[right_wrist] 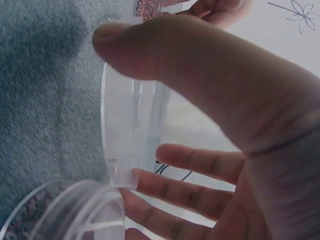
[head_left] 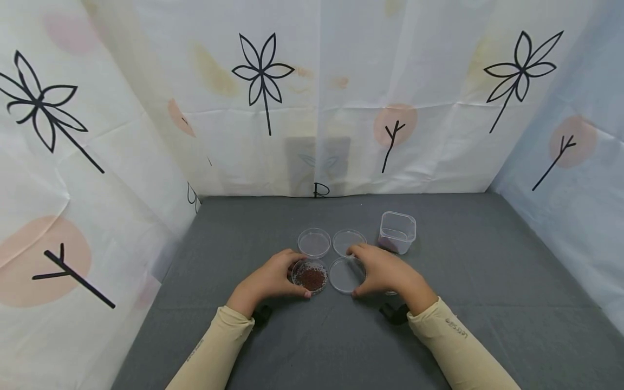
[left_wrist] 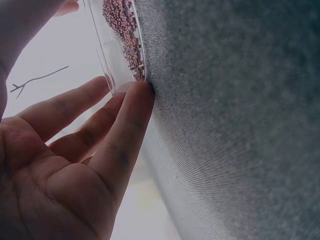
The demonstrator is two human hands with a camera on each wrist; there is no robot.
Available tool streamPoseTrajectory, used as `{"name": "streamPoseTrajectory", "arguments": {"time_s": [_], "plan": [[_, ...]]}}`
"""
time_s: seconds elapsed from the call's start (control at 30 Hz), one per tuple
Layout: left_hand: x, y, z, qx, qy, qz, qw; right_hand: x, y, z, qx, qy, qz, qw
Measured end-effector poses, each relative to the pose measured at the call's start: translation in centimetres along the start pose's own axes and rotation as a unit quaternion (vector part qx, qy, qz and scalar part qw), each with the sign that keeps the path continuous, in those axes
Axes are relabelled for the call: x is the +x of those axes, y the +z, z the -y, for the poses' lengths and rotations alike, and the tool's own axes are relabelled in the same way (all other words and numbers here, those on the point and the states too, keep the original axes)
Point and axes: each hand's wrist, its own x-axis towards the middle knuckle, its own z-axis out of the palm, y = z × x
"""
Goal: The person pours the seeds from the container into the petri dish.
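Note:
My left hand [head_left: 278,275] holds a round clear petri dish [head_left: 295,283] by its sides, thumb at the near edge and fingers round the far left. Small reddish-brown grains [head_left: 312,278] lie in it, heaped against its base in the left wrist view. To its right, my right hand [head_left: 387,272] grips a second clear dish [head_left: 345,276] between thumb and fingers; no grains show inside. Both dishes sit side by side, low at the table. Close under the right hand is a round clear container [right_wrist: 75,212] with dark grains, mostly hidden from the head view.
Behind the held dishes lie two more clear dishes, one at left [head_left: 314,242] and one at right [head_left: 347,240]. A squarish clear plastic tub [head_left: 398,230] with some dark contents stands at the back right. Patterned cloth walls [head_left: 312,108] enclose the grey table [head_left: 234,227].

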Motion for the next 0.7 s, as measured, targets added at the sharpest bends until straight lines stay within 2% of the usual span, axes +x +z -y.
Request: {"name": "streamPoseTrajectory", "arguments": {"time_s": [0.2, 0.3, 0.53, 0.7], "plan": [[0.0, -0.1, -0.1, 0.000, -0.002, 0.001, 1.0000, -0.2, -0.6, -0.6, 0.022, -0.026, -0.023, 0.9991], [0.0, -0.1, -0.2, 0.001, -0.002, 0.001, 1.0000, -0.2, -1.1, -0.9, 0.070, -0.045, -0.033, 0.9960], [0.0, -0.2, -0.4, 0.002, -0.004, -0.001, 1.0000, -0.3, -1.6, -1.1, 0.179, -0.064, -0.068, 0.9795], [-0.1, -0.2, -0.4, 0.006, -0.002, -0.001, 1.0000, 0.0, -1.2, -1.0, 0.247, -0.069, -0.075, 0.9637]]}}
